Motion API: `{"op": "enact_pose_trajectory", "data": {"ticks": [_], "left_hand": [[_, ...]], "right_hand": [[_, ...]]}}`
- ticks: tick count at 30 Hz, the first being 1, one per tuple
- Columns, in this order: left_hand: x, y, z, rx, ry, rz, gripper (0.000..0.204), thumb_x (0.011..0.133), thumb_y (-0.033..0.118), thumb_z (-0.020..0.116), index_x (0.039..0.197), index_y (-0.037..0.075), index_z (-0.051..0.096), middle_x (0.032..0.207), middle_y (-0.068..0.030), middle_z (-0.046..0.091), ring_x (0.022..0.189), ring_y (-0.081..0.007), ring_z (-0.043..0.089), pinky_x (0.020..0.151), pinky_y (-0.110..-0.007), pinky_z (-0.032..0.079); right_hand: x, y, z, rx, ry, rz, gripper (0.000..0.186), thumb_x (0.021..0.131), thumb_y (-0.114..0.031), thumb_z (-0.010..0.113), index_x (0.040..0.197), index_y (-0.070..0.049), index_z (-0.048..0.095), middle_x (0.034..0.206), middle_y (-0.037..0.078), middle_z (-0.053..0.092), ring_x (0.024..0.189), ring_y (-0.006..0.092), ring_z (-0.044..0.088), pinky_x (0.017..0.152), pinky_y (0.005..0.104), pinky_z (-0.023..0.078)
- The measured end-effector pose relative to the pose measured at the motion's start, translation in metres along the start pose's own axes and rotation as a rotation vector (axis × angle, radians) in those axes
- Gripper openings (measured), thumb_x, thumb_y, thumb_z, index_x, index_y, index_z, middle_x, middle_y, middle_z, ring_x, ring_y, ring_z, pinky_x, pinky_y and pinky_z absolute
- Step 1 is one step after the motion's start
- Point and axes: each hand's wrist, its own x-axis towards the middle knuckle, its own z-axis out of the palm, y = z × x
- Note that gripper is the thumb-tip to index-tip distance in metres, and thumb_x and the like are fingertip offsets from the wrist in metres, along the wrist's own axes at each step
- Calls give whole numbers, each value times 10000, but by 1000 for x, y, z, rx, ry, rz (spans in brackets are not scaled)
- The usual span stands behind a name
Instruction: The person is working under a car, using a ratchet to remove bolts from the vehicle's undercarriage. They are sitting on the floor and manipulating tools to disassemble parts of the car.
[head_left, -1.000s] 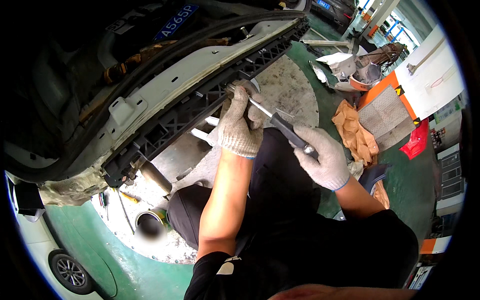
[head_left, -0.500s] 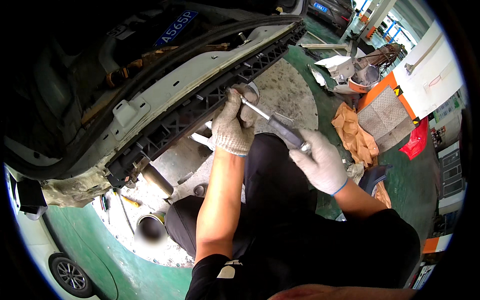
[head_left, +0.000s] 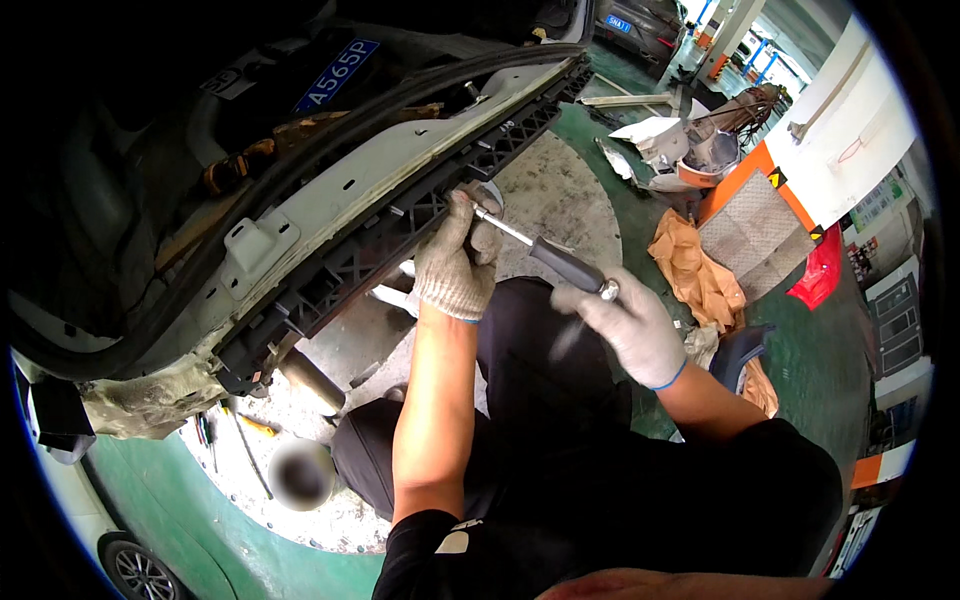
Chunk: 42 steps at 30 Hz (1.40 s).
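Note:
A socket driver [head_left: 566, 265] with a dark handle and silver shaft slants from my right hand up to the car's black plastic lattice strip [head_left: 350, 262]. My left hand [head_left: 458, 262], in a knitted glove, closes its fingers round the shaft's front end against that strip. The tip and whatever it meets are hidden by these fingers. At the butt of the handle is my right hand [head_left: 640, 325], in a pale glove, with its fingers closed about the end; its thumb side is smeared by motion. Above the strip runs the car's white body panel [head_left: 330, 185].
A round pale floor plate [head_left: 570, 190] lies under the work. On it at lower left stand a can [head_left: 300, 473] and a yellow-handled tool [head_left: 258, 427]. Brown wrapping paper [head_left: 690, 265], broken car parts [head_left: 665, 150] and a red bag [head_left: 818, 270] lie to the right.
The whole view has shifted slightly. My right hand has moved at the handle's end, its thumb side now blurred. My left hand keeps its hold at the strip.

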Motion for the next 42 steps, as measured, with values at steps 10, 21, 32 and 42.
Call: {"op": "enact_pose_trajectory", "data": {"ticks": [10,21,32,42], "left_hand": [[4,-1,-10,-104,30,-62,206,1049,219,688,1136,33,682,935,-86,740,581,-114,569,446,-244,366],[5,-3,-10,-104,45,-64,230,1030,250,718,1126,45,678,864,-100,725,545,-124,527,472,-250,368],[2,-5,-13,3,-96,17,279,1056,302,669,1162,45,671,1001,-93,738,572,-93,509,471,-230,391],[0,-10,-22,-19,-120,-49,339,1057,364,658,1214,64,667,960,-45,723,538,-78,429,490,-237,358]], "right_hand": [[-1,-8,4,-492,101,-114,479,985,-221,751,1349,31,570,1147,196,747,1001,258,734,954,380,554],[6,7,-1,-518,129,-250,324,1013,-146,692,1290,9,628,1106,135,771,982,210,730,934,360,562],[8,13,-6,-710,149,-427,350,1028,-157,688,1312,27,598,1168,161,722,1000,239,721,927,414,575],[8,9,-10,-854,77,-452,322,1063,-165,627,1306,41,585,1223,141,730,1034,231,719,957,353,567]]}}
